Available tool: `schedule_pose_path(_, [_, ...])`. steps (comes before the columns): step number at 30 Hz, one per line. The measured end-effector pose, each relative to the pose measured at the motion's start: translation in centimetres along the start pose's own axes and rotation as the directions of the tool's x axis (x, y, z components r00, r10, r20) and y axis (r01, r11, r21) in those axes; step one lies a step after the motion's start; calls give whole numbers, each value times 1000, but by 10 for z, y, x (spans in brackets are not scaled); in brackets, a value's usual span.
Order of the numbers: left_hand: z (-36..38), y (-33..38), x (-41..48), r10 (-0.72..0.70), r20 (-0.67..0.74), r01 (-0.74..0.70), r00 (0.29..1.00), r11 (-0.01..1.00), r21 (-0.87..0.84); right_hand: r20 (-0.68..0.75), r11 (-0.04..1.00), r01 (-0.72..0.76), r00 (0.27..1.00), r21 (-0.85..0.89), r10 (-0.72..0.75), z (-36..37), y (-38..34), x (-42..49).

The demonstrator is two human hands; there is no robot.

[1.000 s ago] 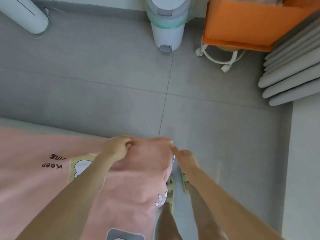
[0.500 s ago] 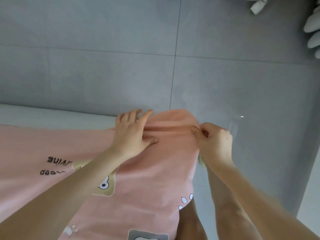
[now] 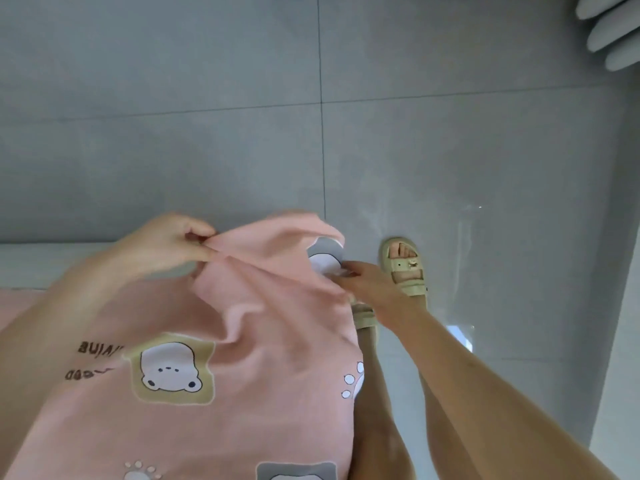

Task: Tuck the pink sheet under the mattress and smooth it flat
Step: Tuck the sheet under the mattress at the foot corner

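The left hand (image 3: 162,249) is seen left of centre. Its grip is pressed together on a fold of the pink sheet (image 3: 249,382), with the cloth pinched between thumb and fingertips. To the left of that grip a pale strip of mattress (image 3: 38,265) is left uncovered. The sheet is lifted and bunched between the two grips, spread over the bed nearer the camera, and not tucked at this corner. A bear print (image 3: 169,368) and dark lettering (image 3: 93,351) are seen on the sheet below the left grip. The right hand (image 3: 370,289) is placed right of the bunched fold. Its grip is drawn together on the sheet's edge beside a grey print (image 3: 323,252); the fingertips are blurred. Just right of that grip a beige sandal (image 3: 405,271) is planted on the grey tiled floor (image 3: 467,150). White slats (image 3: 609,32) are seen at far right, well apart from both grips.
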State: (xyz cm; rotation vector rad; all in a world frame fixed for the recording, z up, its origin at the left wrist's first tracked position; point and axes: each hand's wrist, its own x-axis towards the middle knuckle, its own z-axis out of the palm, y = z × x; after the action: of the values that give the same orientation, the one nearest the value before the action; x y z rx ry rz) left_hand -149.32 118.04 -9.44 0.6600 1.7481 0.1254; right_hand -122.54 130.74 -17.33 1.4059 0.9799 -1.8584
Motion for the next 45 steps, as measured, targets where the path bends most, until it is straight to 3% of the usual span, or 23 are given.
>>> schedule_pose_path(5, [-20,1,-22,-30,139,6,990,986,166,-121,985,167,978,-43,-171,9,10,-15])
schedule_pose_path(8, [-23,10,-24,-41,124,9,991,968,251,-290,924,252,896,-289,-335,0,10,-39])
schedule_pose_path(10, [-24,21,-19,-47,113,7,992,945,328,-464,885,249,777,-394,-426,-18,4,-58])
schedule_pose_path(13, [-27,36,-5,-43,63,15,997,920,392,-722,874,239,494,-423,-485,-60,-16,-75])
schedule_pose_path(16, [-26,51,18,50,-198,20,979,943,333,-673,763,285,360,-580,-647,-76,-29,-70])
schedule_pose_path(18, [-15,63,34,-10,-237,51,971,984,168,-598,658,349,275,-668,-753,-64,-32,-69])
schedule_pose_path(21, [16,82,50,-150,82,150,985,989,0,-542,540,454,140,-709,-829,-52,-41,-74])
schedule_pose_path(23, [37,96,56,-180,310,202,934,979,-40,-563,539,481,109,-692,-820,-57,-48,-75])
schedule_pose_path(27, [67,105,68,-160,357,107,920,981,165,-582,551,471,93,-689,-807,-63,-40,-86])
schedule_pose_path(29, [66,109,68,-178,309,130,934,977,170,-594,575,485,133,-659,-793,-68,-37,-94])
schedule_pose_path(30, [61,108,66,-179,245,146,953,979,144,-619,632,483,212,-606,-756,-71,-38,-95])
schedule_pose_path(32, [49,105,58,-113,54,105,992,986,132,-625,794,458,498,-399,-601,-80,-35,-79])
schedule_pose_path(33, [44,103,54,-70,-36,75,997,987,144,-558,860,470,668,-198,-493,-83,-31,-68])
schedule_pose_path(34, [41,101,50,-47,-87,58,995,989,137,-409,888,457,820,49,-400,-82,-27,-58])
schedule_pose_path(35, [39,101,46,-38,-99,49,994,993,111,-254,871,401,907,284,-335,-80,-18,-49])
schedule_pose_path(37, [33,103,36,-59,-53,61,997,997,53,-15,837,196,976,512,-219,-70,2,-32])
schedule_pose_path(39, [19,107,29,-92,35,91,995,995,37,96,858,45,989,512,-109,-55,21,-21])
schedule_pose_path(42, [-8,106,15,-134,203,144,970,989,-35,164,873,-55,986,485,-30,-34,35,-27])
schedule_pose_path(45, [-23,92,4,-169,240,195,956,977,-88,349,876,-44,926,481,-145,-24,41,-35])
